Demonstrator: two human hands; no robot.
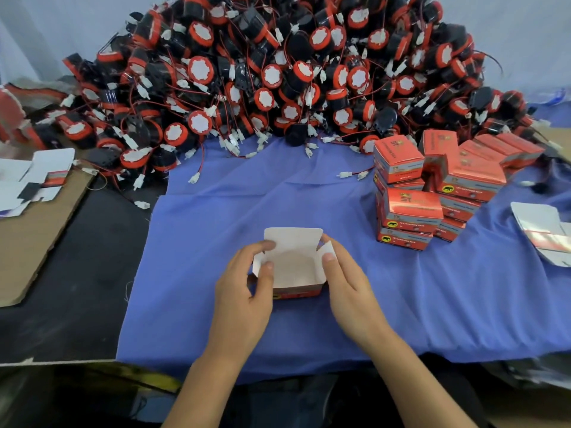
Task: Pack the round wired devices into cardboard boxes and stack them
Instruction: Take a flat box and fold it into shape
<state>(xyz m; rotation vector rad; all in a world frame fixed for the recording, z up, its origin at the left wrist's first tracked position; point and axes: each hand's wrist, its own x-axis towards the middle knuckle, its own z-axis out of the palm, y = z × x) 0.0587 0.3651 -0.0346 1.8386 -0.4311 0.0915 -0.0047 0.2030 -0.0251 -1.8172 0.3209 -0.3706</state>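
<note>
Both forearms enter from the bottom edge. The left hand (247,291) grips the left side of a small red cardboard box (293,270) with a white interior. Its thumb lies on the left side flap and its fingers curl round that flap from outside. The right hand (349,288) pinches the right side flap, with the thumb on the inner face and the fingers behind it. The cardboard box stands upright on a blue cloth (278,196), top open, lid flap raised at the far side, white floor exposed.

The blue cloth covers the middle of a black table top (77,273). To the left, a brown corrugated sheet (34,242) lies on the table and carries flat white unfolded carton blanks (31,174). Further flat blanks (543,233) lie at the right edge of the cloth.

Farther out on the right, closed red printed boxes (432,186) are stacked in uneven tiers, some tilted.

Beyond them, a large heap of round black-and-red wired devices (293,72) spans the far width, well apart from the held box. Many show a white disc face. Thin red and black leads end in white plug connectors (194,178), several of which trail onto the cloth. A pale backdrop (525,26) stands behind the heap.
</note>
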